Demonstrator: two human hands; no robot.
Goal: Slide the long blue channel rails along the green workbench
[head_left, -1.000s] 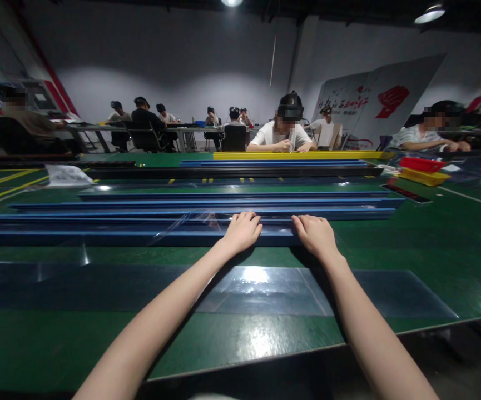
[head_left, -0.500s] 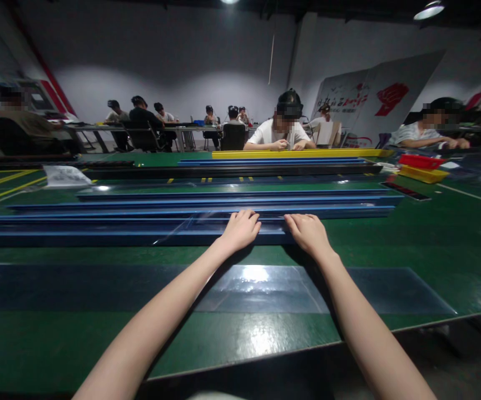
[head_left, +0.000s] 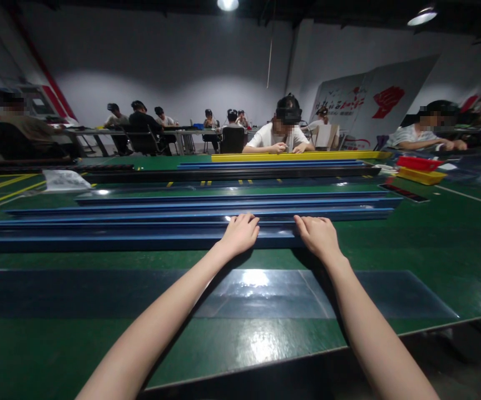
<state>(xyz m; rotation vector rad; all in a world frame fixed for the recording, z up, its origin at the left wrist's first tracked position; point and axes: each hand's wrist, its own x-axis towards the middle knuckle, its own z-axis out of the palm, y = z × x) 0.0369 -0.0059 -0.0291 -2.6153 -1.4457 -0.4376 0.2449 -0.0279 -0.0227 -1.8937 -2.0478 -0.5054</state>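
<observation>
Left hand [head_left: 241, 230] and right hand [head_left: 317, 234] rest on the near channel [head_left: 119, 243], which lies on the table [head_left: 56, 350] beyond a flat film [head_left: 77, 294]; the fingers bend over it, but whether they clamp cannot be told. Handling appears under way, the amount left unclear. Compared with half a second earlier, the hands stand farther apart and a raised clear fold beside the left no longer shows.

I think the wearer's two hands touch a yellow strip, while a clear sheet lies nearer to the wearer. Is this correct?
Not yellow: in the head view, the left hand and right hand touch a blue strip. The clear sheet does lie nearer.
</observation>
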